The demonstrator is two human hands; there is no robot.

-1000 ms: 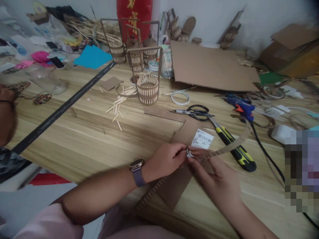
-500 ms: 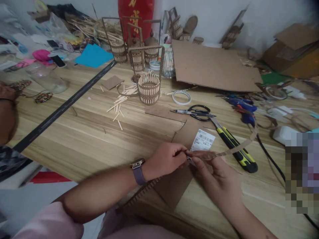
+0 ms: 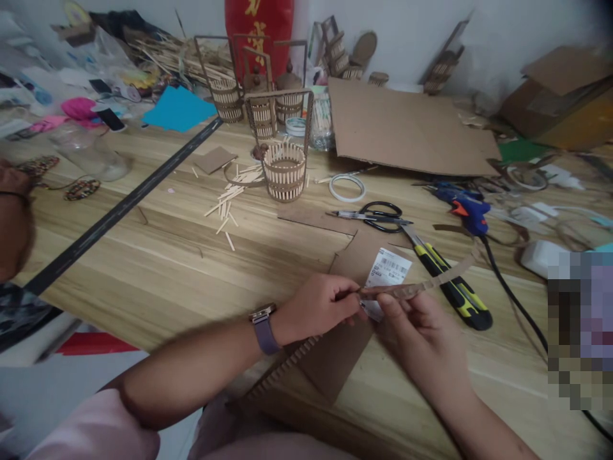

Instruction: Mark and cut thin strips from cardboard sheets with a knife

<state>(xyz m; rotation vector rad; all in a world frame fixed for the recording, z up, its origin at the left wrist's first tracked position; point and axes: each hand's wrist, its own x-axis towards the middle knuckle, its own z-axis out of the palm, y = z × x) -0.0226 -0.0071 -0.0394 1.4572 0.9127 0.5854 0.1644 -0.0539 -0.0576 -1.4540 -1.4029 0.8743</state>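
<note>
A narrow brown cardboard strip [image 3: 443, 276] is pinched between my two hands, its free end curving up to the right. My left hand [image 3: 330, 300], with a watch on the wrist, grips it near the middle; a ridged length [image 3: 287, 364] runs down-left beneath that wrist. Thumb and fingers of my right hand [image 3: 421, 326] close on the strip just to the right. Under both hands lies a cardboard piece [image 3: 335, 370] with a white printed label [image 3: 390, 268]. A yellow-black utility knife [image 3: 454, 281] lies right of it, beside black-handled scissors [image 3: 383, 217].
A small stick basket [image 3: 285, 172] with a tall handle stands ahead, loose sticks [image 3: 230, 198] beside it. A blue glue gun [image 3: 472, 214] trails a black cable at right. A dark ruler [image 3: 129, 198] crosses the left side. Another person's arm [image 3: 14, 223] rests at far left.
My right thumb and fingers have shifted slightly along the strip, and its free end has swung lower and straightened. My left hand stays nearly in place.
</note>
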